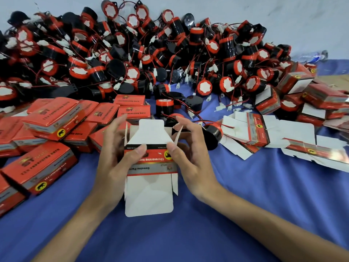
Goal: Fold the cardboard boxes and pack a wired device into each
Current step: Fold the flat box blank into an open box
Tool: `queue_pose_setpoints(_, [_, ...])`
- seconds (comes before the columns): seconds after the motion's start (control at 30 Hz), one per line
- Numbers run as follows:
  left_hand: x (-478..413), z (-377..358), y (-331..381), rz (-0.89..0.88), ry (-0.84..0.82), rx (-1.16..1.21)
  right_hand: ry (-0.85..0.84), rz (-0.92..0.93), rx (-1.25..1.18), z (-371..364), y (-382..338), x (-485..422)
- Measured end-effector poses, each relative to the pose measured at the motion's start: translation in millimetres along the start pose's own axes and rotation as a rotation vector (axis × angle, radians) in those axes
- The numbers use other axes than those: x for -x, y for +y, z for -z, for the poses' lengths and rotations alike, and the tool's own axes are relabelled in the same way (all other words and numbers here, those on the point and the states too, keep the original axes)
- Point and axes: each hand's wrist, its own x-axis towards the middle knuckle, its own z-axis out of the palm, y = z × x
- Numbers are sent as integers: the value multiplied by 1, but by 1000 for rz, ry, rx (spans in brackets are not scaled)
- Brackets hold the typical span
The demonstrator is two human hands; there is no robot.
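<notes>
Hands: left hand (pixel 115 165) and right hand (pixel 190 159) both hold one cardboard box (pixel 151 158), partly opened into a sleeve, above the blue cloth (pixel 245 214).
Left grip: thumb pressed on the printed red front, fingers curled round the box's left side.
Right grip: thumb on the front beside the yellow emblem, fingers bent round the right side flap.
Box flaps: white end flaps stand open, one toward the person, one away.
Behind the right hand: one black-and-red wired device (pixel 214 135) lies on its side on the cloth.
Right: flat boxes (pixel 255 129) lie fanned in a loose stack.
Left: closed boxes (pixel 52 118) are heaped together.
Far right: more formed boxes (pixel 294 81), some with open ends.
Back: pile of devices (pixel 132 53), red-and-black wires and white plugs tangled through it, against a pale wall (pixel 283 16).
</notes>
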Motion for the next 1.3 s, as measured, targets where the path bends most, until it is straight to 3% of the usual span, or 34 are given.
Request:
queue_pose_setpoints(0.23, [1,-6,4,-68,-39,-48,72,108,136,4,1,-1])
queue_pose_setpoints(0.43, [1,-2,6,-59,-2,-77,53,8,-67,2,-2,2])
queue_pose_setpoints(0.73, [7,-13,2,-76,35,-184,11,147,-143,1,-8,4])
queue_pose_setpoints(1.3, [8,-15,6,25,17,-92,1,-47,-223,3,-5,3])
